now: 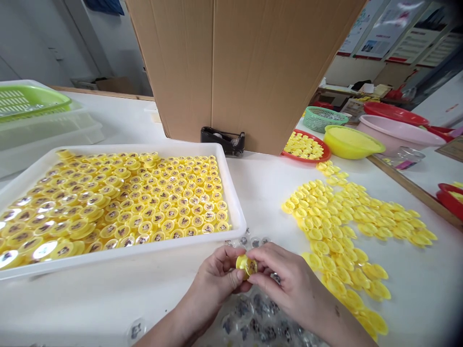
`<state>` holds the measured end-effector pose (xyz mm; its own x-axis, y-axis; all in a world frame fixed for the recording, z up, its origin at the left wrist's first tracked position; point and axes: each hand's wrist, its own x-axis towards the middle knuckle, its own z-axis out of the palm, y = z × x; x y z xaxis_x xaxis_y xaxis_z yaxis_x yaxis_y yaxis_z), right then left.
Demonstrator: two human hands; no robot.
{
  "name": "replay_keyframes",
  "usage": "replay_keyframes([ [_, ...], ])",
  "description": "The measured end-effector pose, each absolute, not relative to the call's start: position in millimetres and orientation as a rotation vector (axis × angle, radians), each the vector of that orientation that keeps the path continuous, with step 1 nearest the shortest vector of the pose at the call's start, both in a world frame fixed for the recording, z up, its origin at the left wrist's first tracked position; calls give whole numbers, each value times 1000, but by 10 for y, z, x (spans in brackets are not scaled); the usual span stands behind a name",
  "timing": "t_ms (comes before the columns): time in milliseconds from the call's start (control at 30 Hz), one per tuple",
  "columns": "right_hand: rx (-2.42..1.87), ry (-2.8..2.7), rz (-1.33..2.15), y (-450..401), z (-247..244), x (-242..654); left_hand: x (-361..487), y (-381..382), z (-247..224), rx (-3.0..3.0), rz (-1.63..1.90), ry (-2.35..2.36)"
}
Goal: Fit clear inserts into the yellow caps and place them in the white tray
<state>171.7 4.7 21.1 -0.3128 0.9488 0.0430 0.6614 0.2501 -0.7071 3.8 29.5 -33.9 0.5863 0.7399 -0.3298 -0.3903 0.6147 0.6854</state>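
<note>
Between both hands is a small round yellow plastic piece [243, 265] with a dark printed picture on its face. My left hand [219, 274] pinches it from the left, thumb in front. My right hand [280, 274] has its thumb and fingertips closed at the piece's right edge. Beneath and in front of the hands lie many clear round discs [258, 313] with dark prints, partly hidden by my arms. To the right, plain yellow pieces [325, 221] are spread over the white table [267, 188]. At left, a white tray [237, 219] holds rows of yellow pieces with printed faces.
A tall cardboard box [246, 72] stands at the back, with a black tape dispenser [222, 141] before it. Back right are a red tray [327, 153] of yellow pieces, a yellow basin [352, 144] and a green basket [321, 120]. A lime basket [36, 101] sits far left.
</note>
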Motion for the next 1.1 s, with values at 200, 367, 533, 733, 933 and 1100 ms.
replay_keyframes([
  [200, -1465, -2126, 803, 61, 250, 1740, 33, 294, -337, 625, 703, 646],
  [367, -1513, -2106, 825, 76, 257, 1732, 34, 295, -348, 622, 709, 654],
  [533, -1530, -2092, 808, 63, 233, 1719, 43, 292, -361, 613, 722, 671],
  [733, -1571, -2061, 754, 37, 191, 1709, 46, 287, -368, 607, 724, 676],
  [933, -1551, -2058, 752, 58, 168, 1686, 34, 292, -319, 639, 743, 672],
  [1100, -1526, -2112, 714, 30, 142, 1676, 41, 289, -330, 661, 756, 678],
])
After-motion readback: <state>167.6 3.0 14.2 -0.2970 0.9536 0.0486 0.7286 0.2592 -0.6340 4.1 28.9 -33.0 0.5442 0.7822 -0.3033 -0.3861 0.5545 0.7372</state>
